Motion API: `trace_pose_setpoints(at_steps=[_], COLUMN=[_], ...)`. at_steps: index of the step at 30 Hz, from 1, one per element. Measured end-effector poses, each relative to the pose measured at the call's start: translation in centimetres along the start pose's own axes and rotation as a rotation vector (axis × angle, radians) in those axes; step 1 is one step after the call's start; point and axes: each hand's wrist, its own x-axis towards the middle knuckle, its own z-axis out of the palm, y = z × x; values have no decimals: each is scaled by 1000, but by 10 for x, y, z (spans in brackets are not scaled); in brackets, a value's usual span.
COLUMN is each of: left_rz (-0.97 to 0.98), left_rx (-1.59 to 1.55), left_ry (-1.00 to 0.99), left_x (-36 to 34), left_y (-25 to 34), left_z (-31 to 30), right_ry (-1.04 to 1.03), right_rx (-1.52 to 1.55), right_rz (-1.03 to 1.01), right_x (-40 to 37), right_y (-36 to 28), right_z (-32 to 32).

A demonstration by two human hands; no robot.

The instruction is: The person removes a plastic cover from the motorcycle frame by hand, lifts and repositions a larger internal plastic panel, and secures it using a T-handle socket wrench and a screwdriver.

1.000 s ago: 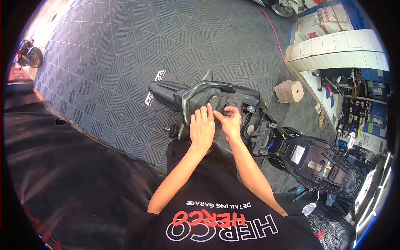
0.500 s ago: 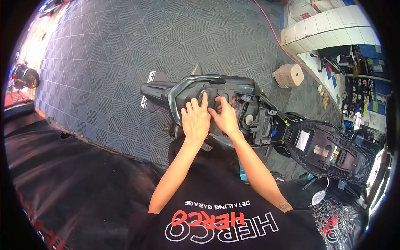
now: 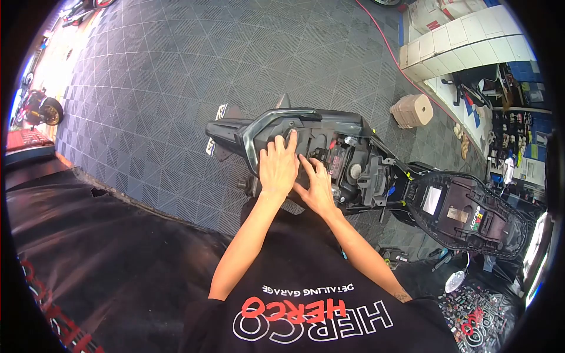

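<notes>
A motorcycle's rear section with a black grab rail [image 3: 259, 126] lies across the view in front of me. My left hand [image 3: 278, 167] rests palm down on the dark panel inside the rail, fingers spread, the index fingertip near a round fitting. Beside it on the right, my right hand [image 3: 316, 187] lies on the same panel with its fingers apart, near the open compartment. Neither hand visibly holds anything. The raised seat [image 3: 462, 215], underside up, extends to the right of the exposed frame and a round cap [image 3: 355, 171].
A beige stool [image 3: 415, 110] stands on the grey tiled floor [image 3: 176, 70] beyond the motorcycle. A pink hose [image 3: 385, 44] runs past a white tiled counter [image 3: 465, 38]. Black sheeting [image 3: 118, 253] covers the lower left. Another motorcycle [image 3: 44, 110] stands far left.
My right hand has moved down and toward me, its fingers straighter, and more of the compartment shows. My left hand stays at nearly the same place on the panel. The view has shifted slightly.
</notes>
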Motion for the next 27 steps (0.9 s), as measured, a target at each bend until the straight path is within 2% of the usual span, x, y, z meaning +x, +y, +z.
trace_pose_setpoints(at_steps=[6,14,21,23,24,26,27], left_rz=[-56,-35,-43,-78,-95,-157,-168], left_rx=[-121,-39,-169,-293,-357,-403,-387], left_ry=[-14,5,-8,93,143,90,86], left_x=[3,11,9,-4,-13,-32,-41], left_y=[1,1,-4,-7,-6,4,9], left_z=[-5,-8,-12,-5,-2,-13,-10], right_ry=[2,67,60,58,136,182,173], right_rx=[-78,-95,-90,-129,-66,143,151], right_rz=[-15,-109,-74,-90,-148,-137,-117], right_x=[0,1,13,22,29,47,57], right_y=[-5,-6,-19,-24,-23,-21,-20], right_z=[-5,-6,-14,-29,-32,-33,-34])
